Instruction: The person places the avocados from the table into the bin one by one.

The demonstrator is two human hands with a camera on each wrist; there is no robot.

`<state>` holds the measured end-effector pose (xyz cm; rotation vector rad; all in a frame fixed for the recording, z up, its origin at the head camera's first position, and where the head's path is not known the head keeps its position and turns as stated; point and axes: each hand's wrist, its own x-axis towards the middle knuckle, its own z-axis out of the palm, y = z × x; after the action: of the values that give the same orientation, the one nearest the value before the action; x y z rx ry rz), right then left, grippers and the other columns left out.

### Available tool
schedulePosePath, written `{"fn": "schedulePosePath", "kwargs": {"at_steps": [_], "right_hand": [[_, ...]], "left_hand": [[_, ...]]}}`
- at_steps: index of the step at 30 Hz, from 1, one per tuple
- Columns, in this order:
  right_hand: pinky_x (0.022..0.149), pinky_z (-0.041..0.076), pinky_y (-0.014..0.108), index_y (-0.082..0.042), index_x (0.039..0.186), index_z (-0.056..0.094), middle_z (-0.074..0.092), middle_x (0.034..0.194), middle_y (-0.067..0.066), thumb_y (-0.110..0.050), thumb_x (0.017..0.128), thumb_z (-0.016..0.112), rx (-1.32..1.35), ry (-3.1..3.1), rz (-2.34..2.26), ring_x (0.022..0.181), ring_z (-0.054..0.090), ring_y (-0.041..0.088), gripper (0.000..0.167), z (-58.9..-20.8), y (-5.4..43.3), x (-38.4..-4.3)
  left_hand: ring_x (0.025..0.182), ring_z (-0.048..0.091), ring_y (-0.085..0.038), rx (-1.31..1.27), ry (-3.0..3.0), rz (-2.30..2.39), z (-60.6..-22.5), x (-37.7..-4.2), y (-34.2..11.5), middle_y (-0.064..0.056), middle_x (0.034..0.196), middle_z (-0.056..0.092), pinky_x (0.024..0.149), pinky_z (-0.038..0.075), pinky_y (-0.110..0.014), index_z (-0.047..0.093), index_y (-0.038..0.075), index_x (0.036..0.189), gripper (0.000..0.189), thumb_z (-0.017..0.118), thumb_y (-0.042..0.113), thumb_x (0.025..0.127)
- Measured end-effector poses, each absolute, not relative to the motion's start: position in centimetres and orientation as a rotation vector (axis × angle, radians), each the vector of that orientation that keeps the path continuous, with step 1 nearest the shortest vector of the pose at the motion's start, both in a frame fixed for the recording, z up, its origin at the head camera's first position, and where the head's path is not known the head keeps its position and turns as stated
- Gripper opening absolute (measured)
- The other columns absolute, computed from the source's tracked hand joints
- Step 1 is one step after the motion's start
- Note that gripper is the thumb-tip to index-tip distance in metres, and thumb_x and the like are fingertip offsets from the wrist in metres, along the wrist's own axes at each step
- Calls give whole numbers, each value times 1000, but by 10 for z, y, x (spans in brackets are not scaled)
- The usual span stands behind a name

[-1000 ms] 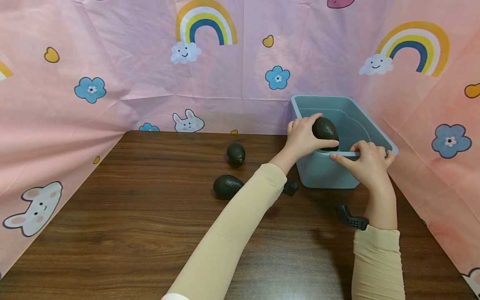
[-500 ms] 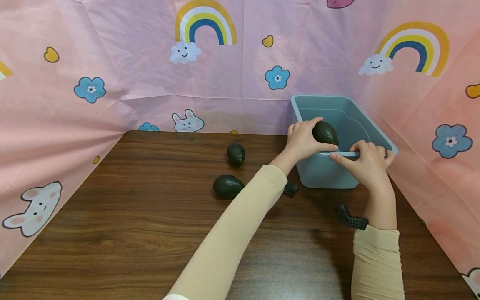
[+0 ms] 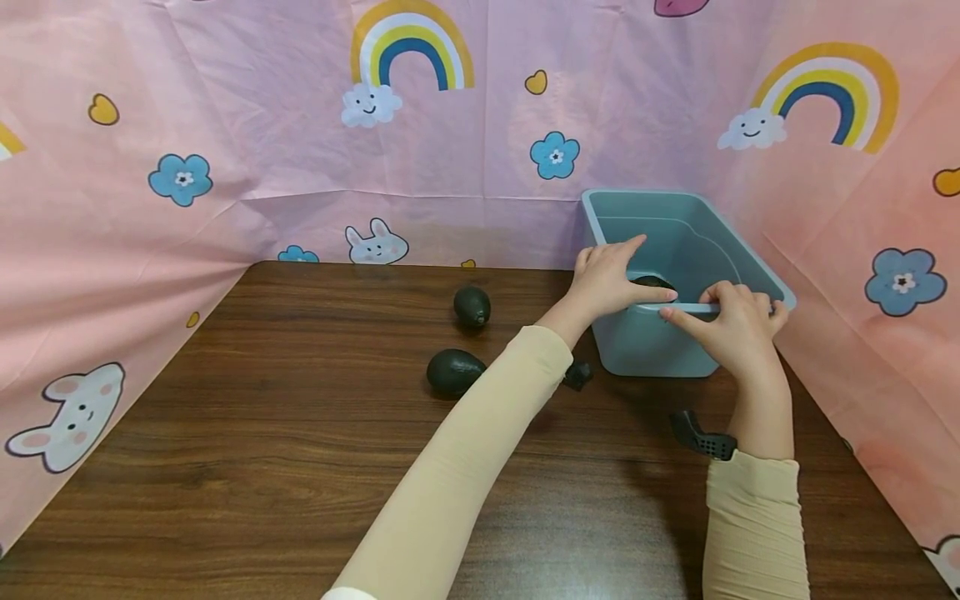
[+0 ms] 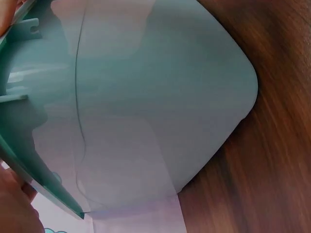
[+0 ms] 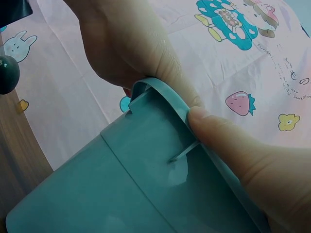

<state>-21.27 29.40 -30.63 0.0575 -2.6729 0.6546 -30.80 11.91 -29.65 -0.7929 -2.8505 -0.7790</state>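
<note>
A blue-green plastic bin (image 3: 656, 350) stands at the back right of the table. Over its near left corner, my left hand (image 3: 609, 277) has thumb and fingers spread apart. Beyond that thumb, the top of a dark green avocado (image 3: 654, 282) shows low inside the bin, mostly hidden by the hand and near wall. My right hand (image 3: 738, 329) grips the bin's near rim, its thumb outside and fingers over the edge. The right wrist view shows a thumb pressing that rim (image 5: 187, 119). Outside the bin lie two more avocados, one farther back (image 3: 472, 307) and one nearer (image 3: 453, 372).
Brown wood-grain tabletop (image 3: 262, 433) extends left and in front of the bin. A pink patterned cloth (image 3: 300, 142) hangs behind and along both sides. A black wrist mount (image 3: 705, 437) sticks out from the right wrist. The left forearm partly covers the nearer avocado.
The avocado has left my left hand's grasp and dropped lower into the bin. The left hand stays at the rim with fingers spread; the right hand keeps its grip on the rim.
</note>
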Motion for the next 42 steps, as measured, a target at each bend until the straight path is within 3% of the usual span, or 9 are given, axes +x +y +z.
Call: {"fn": "schedulePosePath", "kwargs": {"at_steps": [7, 15, 28, 42], "right_hand": [[92, 3, 68, 4, 103, 53, 48, 98, 20, -58, 83, 66, 60, -2677, 653, 102, 35, 49, 67, -308, 294, -214], [92, 3, 68, 4, 102, 53, 48, 98, 20, -59, 83, 65, 61, -2675, 653, 101, 35, 48, 66, -307, 294, -214], [92, 3, 68, 5, 102, 54, 49, 98, 21, -60, 83, 65, 51, -2664, 651, 102, 36, 48, 69, -309, 296, -213], [92, 3, 69, 4, 100, 54, 49, 97, 20, -57, 83, 66, 64, -2659, 652, 100, 36, 49, 65, -308, 295, -214]], "left_hand": [[141, 13, -7, -843, -2908, -694, -296, -309, 116, 14, 155, 20, 112, 6, -37, 15, 39, 153, 95, 51, 80, 75], [144, 3, -12, -903, -2934, -668, -294, -310, 110, 10, 158, 9, 113, 0, -40, 8, 42, 153, 95, 50, 80, 76], [145, 2, -19, -979, -2900, -634, -298, -308, 100, 6, 159, 4, 113, 2, -43, 5, 38, 154, 101, 57, 76, 76], [145, 0, -18, -1073, -2822, -845, -301, -302, 82, 3, 160, 2, 113, 5, -46, 5, 32, 155, 107, 67, 67, 75]]}}
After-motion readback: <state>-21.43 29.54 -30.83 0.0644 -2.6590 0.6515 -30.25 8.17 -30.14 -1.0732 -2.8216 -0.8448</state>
